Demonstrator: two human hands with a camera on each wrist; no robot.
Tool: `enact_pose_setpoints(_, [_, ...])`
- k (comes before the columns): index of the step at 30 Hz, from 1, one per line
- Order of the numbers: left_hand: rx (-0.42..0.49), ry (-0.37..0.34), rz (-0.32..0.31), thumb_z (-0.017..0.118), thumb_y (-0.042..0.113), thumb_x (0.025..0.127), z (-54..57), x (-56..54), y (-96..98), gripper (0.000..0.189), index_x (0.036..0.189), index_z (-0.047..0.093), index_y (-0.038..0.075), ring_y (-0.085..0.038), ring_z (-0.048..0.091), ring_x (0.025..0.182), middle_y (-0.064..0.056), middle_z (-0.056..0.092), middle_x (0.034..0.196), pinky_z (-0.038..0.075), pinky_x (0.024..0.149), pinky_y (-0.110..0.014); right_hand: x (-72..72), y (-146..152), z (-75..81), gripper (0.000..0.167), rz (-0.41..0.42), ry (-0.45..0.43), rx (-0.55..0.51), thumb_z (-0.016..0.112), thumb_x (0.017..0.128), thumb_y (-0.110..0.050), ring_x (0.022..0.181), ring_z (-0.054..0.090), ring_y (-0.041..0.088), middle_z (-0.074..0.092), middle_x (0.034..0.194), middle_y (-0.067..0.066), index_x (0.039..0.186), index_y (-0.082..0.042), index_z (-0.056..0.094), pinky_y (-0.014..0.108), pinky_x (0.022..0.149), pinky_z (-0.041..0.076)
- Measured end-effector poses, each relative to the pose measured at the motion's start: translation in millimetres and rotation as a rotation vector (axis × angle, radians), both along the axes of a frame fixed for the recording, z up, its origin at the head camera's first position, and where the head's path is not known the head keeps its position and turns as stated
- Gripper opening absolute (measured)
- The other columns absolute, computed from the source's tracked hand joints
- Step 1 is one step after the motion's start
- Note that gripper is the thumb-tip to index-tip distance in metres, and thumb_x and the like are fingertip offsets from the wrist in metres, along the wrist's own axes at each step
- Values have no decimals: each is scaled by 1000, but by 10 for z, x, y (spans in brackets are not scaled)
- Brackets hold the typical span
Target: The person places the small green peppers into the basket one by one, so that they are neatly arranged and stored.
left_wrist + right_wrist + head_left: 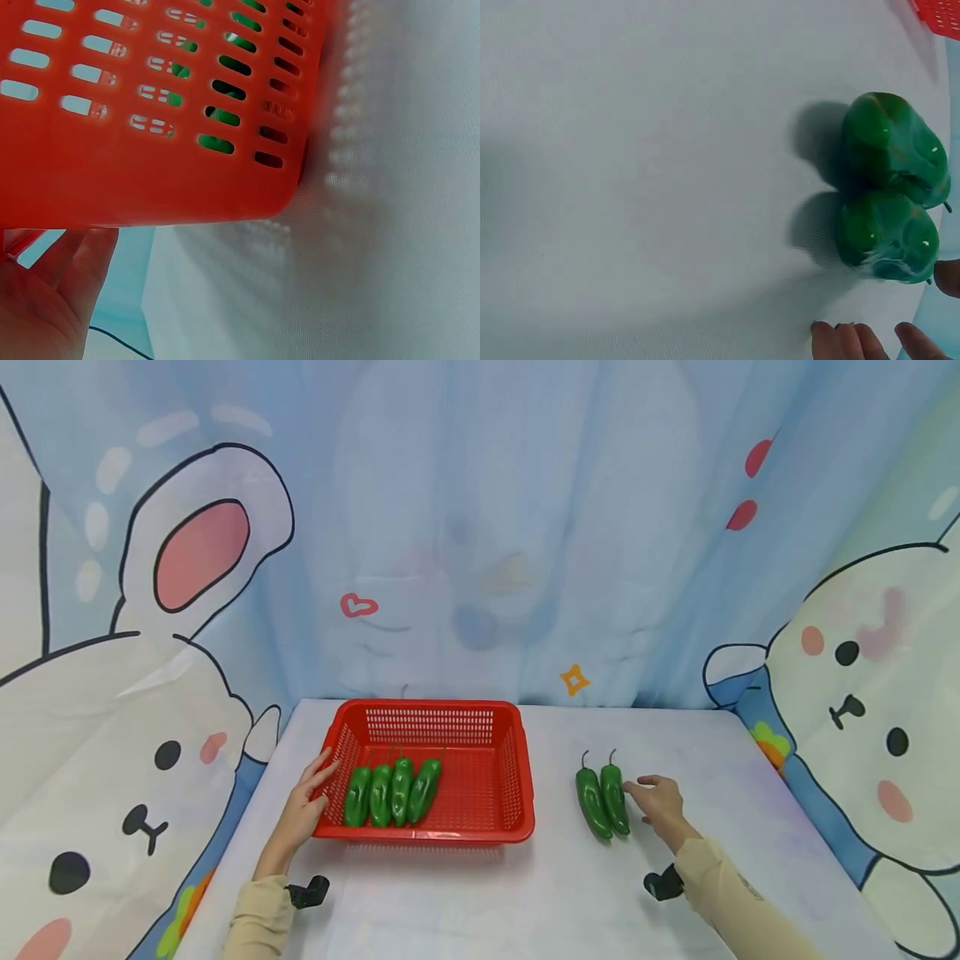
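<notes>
My left hand [303, 802] rests at the left rim of a red plastic basket [480, 837], fingers spread and fairly straight. In the left wrist view, the fingers [86, 266] pass behind the basket's edge. Several green chili peppers [423, 791] lie side by side in the basket's left half, stems pointing away. Two more green peppers lie together on the table to its right, a left one [592, 802] and a right one [614, 799]. Beside the right one is my right hand [660, 803], thumb and fingers parted with nothing between them; its thumb [949, 277] is close to that pepper's stem end.
A white cloth-covered table [555, 902] carries everything. Behind it hangs a blue curtain [480, 527] with printed rabbits on both sides. Black wrist-worn devices show below the left sleeve [262, 914] and the right sleeve [720, 885].
</notes>
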State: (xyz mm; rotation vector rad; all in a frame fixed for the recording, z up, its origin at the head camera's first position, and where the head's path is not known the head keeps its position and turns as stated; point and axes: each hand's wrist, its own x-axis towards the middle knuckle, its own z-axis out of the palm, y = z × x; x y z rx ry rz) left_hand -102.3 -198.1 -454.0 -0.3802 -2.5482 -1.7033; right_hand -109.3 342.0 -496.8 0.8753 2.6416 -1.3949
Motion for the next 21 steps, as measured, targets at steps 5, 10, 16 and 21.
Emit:
enact_pose_setpoints(5, [19, 0, 4, 40, -21, 83, 30, -26, -1, 56, 139, 42, -17, -47, 10, 146, -28, 22, 157, 26, 106, -60, -45, -24, 37, 61, 38, -19, -11, 57, 93, -24, 122, 46, 48, 40, 137, 36, 138, 13, 41, 51, 88, 50])
enact_pose_setpoints(10, [7, -12, 4, 39, -21, 84, 28, -40, -7, 56, 140, 42, -16, -45, 10, 147, -26, 21, 158, 30, 109, -48, -87, -88, 73, 62, 79, -62, 12, 59, 93, -24, 120, 48, 48, 42, 135, 36, 137, 15, 40, 50, 87, 51])
enact_pose_setpoints(16, [21, -31, -3, 39, -21, 83, -13, -19, 2, 57, 140, 41, -16, -45, 9, 147, -26, 20, 159, 30, 111, -46, -82, -115, 14, 63, 96, -95, 24, 60, 92, -22, 117, 51, 47, 43, 133, 37, 136, 17, 38, 50, 85, 52])
enact_pose_setpoints(21, [36, -23, -7, 39, -22, 83, -1, -25, 5, 57, 140, 41, -17, -46, 8, 147, -26, 20, 158, 23, 108, -63, -107, -112, 0, 63, 156, -70, 70, 63, 90, -21, 108, 56, 45, 47, 127, 39, 133, 20, 39, 47, 78, 54])
